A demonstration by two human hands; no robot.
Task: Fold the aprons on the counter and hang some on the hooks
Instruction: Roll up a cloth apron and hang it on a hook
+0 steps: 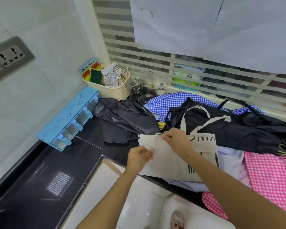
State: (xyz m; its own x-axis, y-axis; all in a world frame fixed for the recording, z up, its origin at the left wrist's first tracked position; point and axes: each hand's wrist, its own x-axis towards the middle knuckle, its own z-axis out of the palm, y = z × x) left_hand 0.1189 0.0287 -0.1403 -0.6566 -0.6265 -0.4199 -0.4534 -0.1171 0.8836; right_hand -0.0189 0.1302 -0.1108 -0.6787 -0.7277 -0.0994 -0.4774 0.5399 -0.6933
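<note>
While both hands work at the front edge of the dark counter (89, 151), the cream canvas apron (168, 159) lies mostly flat directly under them, on top of the heap. Left hand (139, 157): thumb and fingers curled, pinching the apron's near-left edge. Right hand (177, 140): fingers curled down, pinching the top edge just beyond the left fingers; the two grips are near each other, not touching. The cream neck strap (196, 111) loops away beyond the right fingertips, across a black apron (221, 129). Right of the right hand lies a pink gingham apron (271, 176); a blue gingham apron (168, 101) sits farther out, past the strap; a second black apron (122, 119) is crumpled beyond and left of the left fingers. Pale blue cloth (188, 185) shows beneath the canvas, on the wrist side of both hands. Judgement on handling: the canvas looks light and soft, with more body than the thin black fabric, so it should hold a crease and slip little on the cloth below. The straps are the nuisance: loose, likely to trail or snag on the pile. Best hold appears to be the corners or hemmed edge, hands spread apart to keep it taut, straps tucked in first. Glassware (147, 83) stands well beyond the fingers by the window; dragged fabric could reach it. No hooks in view.
</note>
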